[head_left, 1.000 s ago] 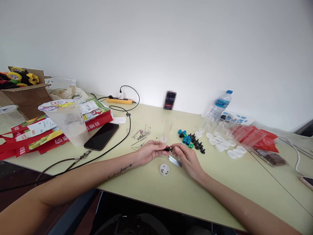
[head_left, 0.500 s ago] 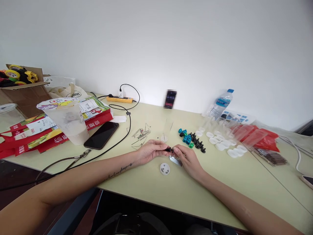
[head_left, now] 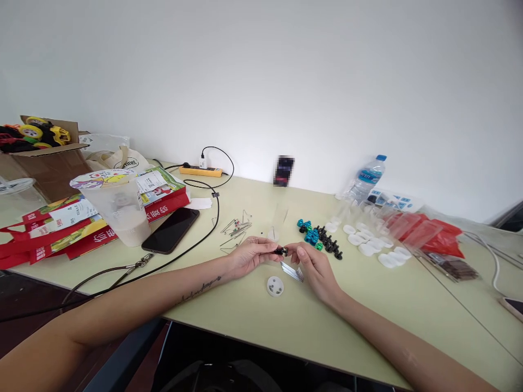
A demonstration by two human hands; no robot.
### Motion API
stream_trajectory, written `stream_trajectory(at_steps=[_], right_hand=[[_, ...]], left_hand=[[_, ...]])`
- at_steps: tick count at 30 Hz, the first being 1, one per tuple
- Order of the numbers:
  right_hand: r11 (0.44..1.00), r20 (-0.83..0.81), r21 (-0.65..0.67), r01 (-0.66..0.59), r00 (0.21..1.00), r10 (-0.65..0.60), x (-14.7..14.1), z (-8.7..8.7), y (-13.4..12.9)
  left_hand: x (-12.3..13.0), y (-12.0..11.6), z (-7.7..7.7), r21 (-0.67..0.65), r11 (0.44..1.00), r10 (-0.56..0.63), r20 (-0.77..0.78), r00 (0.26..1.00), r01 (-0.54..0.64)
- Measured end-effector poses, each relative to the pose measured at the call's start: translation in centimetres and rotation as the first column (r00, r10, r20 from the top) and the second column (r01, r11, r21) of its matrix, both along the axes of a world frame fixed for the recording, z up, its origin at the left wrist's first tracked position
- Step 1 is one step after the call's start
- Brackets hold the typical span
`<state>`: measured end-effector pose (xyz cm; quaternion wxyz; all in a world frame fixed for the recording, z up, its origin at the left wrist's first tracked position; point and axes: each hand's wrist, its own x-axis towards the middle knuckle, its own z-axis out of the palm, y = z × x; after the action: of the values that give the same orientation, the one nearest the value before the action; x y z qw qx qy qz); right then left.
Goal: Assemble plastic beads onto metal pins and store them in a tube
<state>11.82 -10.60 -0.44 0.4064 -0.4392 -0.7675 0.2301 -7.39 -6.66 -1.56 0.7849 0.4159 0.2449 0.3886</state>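
Observation:
My left hand (head_left: 251, 256) is closed, pinching a small black plastic part (head_left: 281, 251) between thumb and fingers. Just right of that part, my right hand (head_left: 316, 269) has its thumb laid against its curled forefinger; whatever is between them is too small to make out. Beneath the hands lies a row of thin metal rods (head_left: 291, 271). A shallow white cap (head_left: 275, 286) with several tiny metal pieces in it sits nearer me. Behind the hands stands another small white round piece (head_left: 273, 234).
Bent wires (head_left: 236, 228) lie left of the hands. To the right are blue-green parts (head_left: 312, 236), black parts (head_left: 330, 245) and white discs (head_left: 368, 239). A phone (head_left: 170, 231), a plastic cup (head_left: 118, 209) and a black cable (head_left: 204, 228) occupy the left; a water bottle (head_left: 370, 177) stands behind.
My right thumb has drawn back slightly to the right from the black part, whose end now shows more. The left hand keeps its hold. The view has shifted slightly.

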Motion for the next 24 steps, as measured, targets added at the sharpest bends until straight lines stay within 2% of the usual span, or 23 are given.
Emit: stream_trajectory(at_steps=[17, 21, 24], right_hand=[[1.000, 0.006, 0.006, 0.000, 1.000, 0.000, 0.09, -0.03, -0.09], [0.999, -0.030, 0.021, 0.035, 0.999, -0.034, 0.14, 0.04, -0.12], [1.000, -0.041, 0.021, -0.005, 0.999, 0.006, 0.10, 0.16, -0.16]], left_hand=[[-0.08, 0.19, -0.32, 0.012, 1.000, -0.008, 0.002, 1.000, 0.008], [-0.10, 0.15, -0.24, 0.009, 1.000, -0.014, 0.005, 1.000, 0.014], [-0.07, 0.16, -0.30, 0.009, 1.000, -0.016, 0.002, 1.000, 0.016]])
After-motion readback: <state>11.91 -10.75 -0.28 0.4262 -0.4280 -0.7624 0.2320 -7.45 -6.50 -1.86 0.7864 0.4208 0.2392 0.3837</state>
